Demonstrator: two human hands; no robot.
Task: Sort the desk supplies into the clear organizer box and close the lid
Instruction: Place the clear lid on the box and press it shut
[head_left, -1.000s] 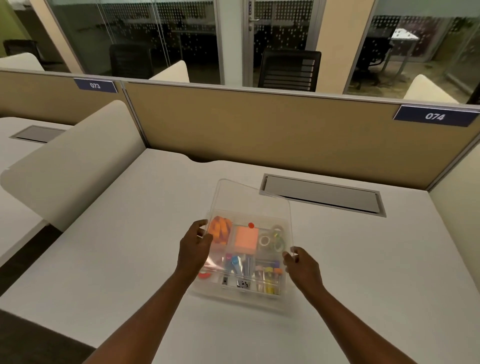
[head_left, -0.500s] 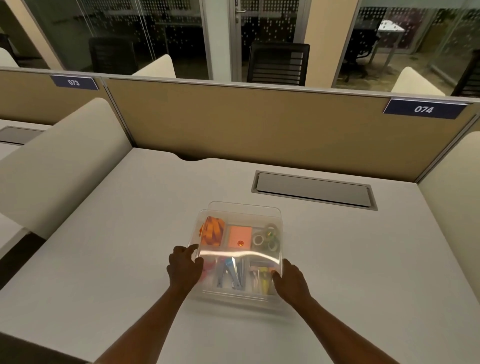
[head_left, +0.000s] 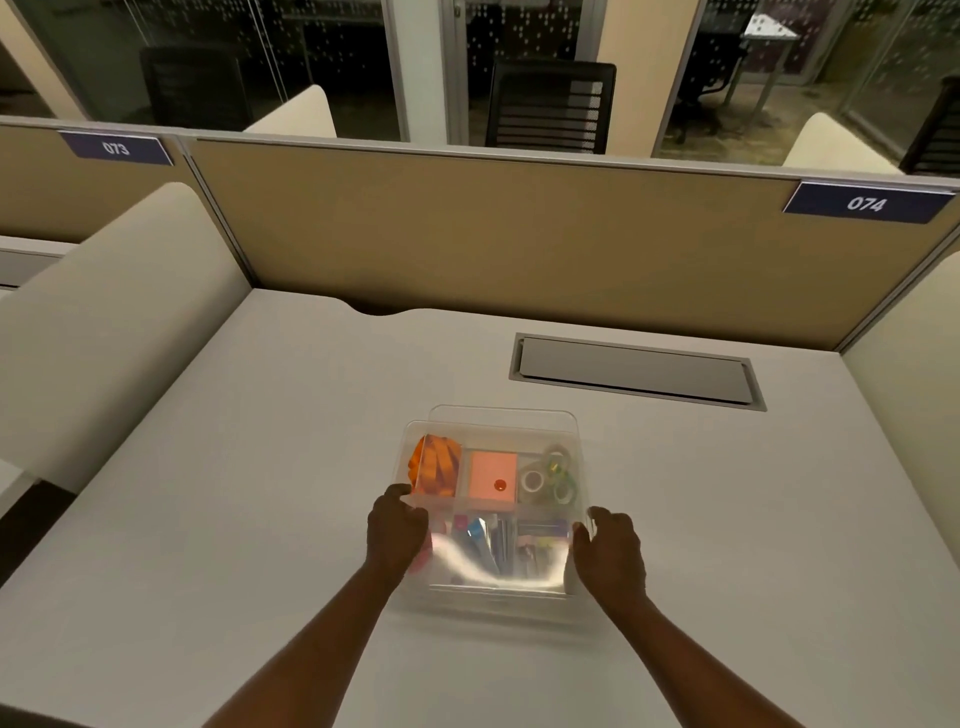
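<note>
- You are pressing your left hand (head_left: 396, 535) against the box's nine o'clock side and your right hand (head_left: 609, 553) against its three o'clock side, fingers curled over the lid (head_left: 493, 564); this looks like steadying it for an even drop.
- The clear organizer box (head_left: 415, 436) is sitting on the desk (head_left: 234, 493) between your hands.
- Supplies are already lying sorted: pens at six o'clock, orange pieces (head_left: 436, 465) at eleven, a pink pad (head_left: 492, 480) at twelve, tape rolls (head_left: 550, 478) at one.
- Whether the lid is fully latched, you cannot tell.
- A cable hatch (head_left: 636, 371) is lying beyond, at one o'clock.
</note>
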